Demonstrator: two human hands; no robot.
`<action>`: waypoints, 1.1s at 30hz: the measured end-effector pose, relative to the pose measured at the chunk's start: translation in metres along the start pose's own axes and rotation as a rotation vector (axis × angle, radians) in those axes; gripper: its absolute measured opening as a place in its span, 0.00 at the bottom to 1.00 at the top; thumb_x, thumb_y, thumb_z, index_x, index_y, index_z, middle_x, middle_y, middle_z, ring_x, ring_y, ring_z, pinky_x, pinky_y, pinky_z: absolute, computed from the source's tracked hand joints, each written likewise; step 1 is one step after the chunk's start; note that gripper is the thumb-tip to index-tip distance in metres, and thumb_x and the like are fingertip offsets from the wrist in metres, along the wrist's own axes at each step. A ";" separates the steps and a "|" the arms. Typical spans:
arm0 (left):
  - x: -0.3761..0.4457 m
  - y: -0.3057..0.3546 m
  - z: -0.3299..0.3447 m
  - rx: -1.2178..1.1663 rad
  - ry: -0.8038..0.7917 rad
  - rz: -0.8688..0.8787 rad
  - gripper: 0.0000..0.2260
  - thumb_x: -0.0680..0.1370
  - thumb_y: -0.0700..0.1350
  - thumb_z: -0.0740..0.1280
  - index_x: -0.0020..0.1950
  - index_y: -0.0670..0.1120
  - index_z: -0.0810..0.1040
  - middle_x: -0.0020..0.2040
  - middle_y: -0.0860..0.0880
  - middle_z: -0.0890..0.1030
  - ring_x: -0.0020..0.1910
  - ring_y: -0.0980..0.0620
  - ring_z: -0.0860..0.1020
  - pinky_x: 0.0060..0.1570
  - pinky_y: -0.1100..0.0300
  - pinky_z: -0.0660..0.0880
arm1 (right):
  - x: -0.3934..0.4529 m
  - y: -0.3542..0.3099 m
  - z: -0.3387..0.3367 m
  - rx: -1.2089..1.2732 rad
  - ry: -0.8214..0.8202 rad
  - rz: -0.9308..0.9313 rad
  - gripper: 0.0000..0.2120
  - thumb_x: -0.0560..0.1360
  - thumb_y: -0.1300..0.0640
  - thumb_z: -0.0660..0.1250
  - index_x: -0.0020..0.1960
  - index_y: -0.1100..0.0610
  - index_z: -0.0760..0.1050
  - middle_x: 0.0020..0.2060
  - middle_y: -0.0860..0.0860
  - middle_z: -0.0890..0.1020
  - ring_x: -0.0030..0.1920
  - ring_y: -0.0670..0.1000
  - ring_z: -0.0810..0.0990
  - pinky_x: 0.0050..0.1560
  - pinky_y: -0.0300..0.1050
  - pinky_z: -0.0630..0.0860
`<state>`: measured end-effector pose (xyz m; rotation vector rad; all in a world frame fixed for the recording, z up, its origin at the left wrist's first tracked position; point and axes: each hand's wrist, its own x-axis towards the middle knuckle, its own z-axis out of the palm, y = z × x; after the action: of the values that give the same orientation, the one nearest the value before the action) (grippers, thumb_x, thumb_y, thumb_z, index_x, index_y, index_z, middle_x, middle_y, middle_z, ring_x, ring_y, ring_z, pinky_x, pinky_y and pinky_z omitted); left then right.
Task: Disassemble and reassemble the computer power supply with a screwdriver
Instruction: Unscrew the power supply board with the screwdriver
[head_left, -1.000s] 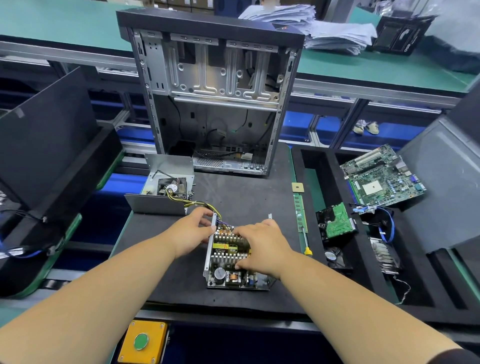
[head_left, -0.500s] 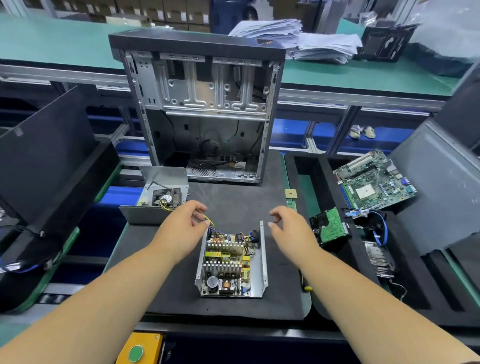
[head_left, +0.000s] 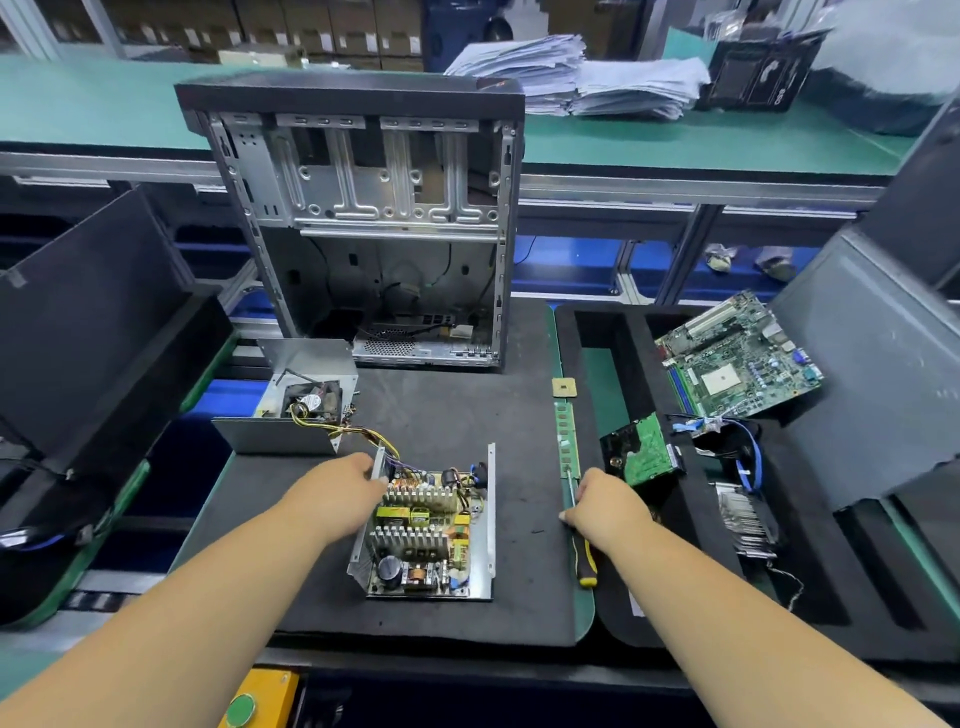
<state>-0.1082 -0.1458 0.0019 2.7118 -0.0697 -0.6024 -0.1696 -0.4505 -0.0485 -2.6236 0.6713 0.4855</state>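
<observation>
Right hand (head_left: 605, 506) now on screwdriver (head_left: 581, 540)

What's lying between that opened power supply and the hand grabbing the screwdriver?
In the head view, nothing: only bare black mat lies between the power supply and the right hand on the screwdriver.

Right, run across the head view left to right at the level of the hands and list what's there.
Left hand on the wall of the open power supply → right hand on the screwdriver → hard drive → heatsink.
</observation>
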 end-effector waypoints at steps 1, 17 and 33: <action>-0.001 0.002 -0.001 0.001 0.013 0.003 0.12 0.81 0.51 0.60 0.40 0.49 0.67 0.39 0.45 0.75 0.42 0.42 0.75 0.37 0.56 0.68 | 0.001 0.000 -0.001 -0.003 0.003 -0.017 0.18 0.73 0.50 0.73 0.55 0.57 0.71 0.53 0.55 0.80 0.54 0.57 0.79 0.45 0.43 0.70; 0.009 0.044 0.020 0.003 0.113 0.053 0.12 0.81 0.52 0.60 0.39 0.50 0.69 0.37 0.52 0.73 0.43 0.46 0.73 0.40 0.55 0.65 | 0.004 0.007 -0.034 0.280 0.047 -0.134 0.07 0.75 0.56 0.66 0.52 0.54 0.72 0.44 0.51 0.80 0.44 0.54 0.79 0.45 0.46 0.75; 0.020 0.022 -0.029 -0.251 0.341 0.069 0.06 0.77 0.51 0.65 0.40 0.55 0.77 0.37 0.56 0.82 0.39 0.53 0.80 0.43 0.58 0.75 | 0.006 -0.052 -0.072 0.534 0.123 -0.310 0.03 0.79 0.53 0.62 0.50 0.47 0.74 0.37 0.46 0.77 0.36 0.49 0.75 0.33 0.41 0.69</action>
<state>-0.0770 -0.1594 0.0263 2.5147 0.0003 -0.1137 -0.1210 -0.4425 0.0254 -2.1978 0.3526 0.0391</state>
